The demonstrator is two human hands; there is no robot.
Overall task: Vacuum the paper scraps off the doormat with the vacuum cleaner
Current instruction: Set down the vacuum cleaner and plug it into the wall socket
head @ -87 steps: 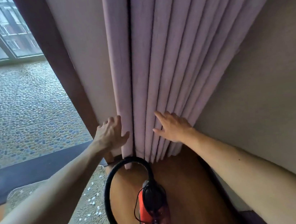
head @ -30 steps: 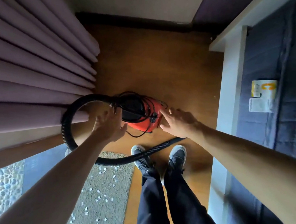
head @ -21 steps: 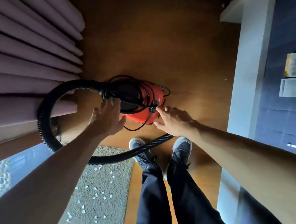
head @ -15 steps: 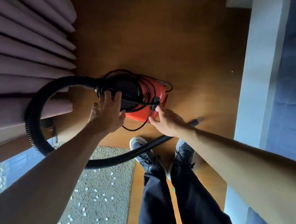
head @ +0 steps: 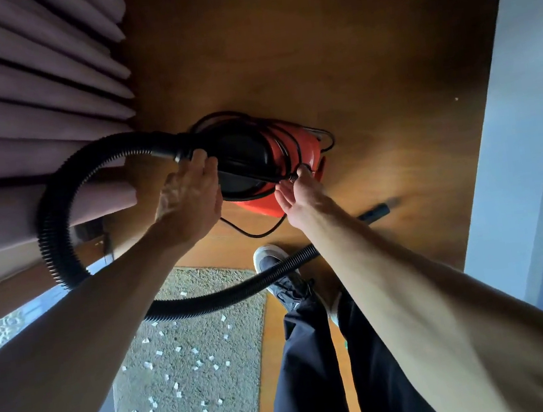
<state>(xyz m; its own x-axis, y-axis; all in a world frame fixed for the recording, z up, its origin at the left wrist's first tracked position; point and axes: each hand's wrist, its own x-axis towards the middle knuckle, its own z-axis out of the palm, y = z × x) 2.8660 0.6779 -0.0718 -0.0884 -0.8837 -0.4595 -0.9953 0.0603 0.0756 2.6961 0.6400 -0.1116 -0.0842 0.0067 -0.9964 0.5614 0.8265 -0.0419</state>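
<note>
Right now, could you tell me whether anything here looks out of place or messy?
White paper scraps lie scattered across the doormat. The cord is still wound around the vacuum cleaner, and its hose crosses the doormat's edge and a shoe.

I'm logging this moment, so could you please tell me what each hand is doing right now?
Left hand: open, over the vacuum.
Right hand: pinching the cord.
</note>
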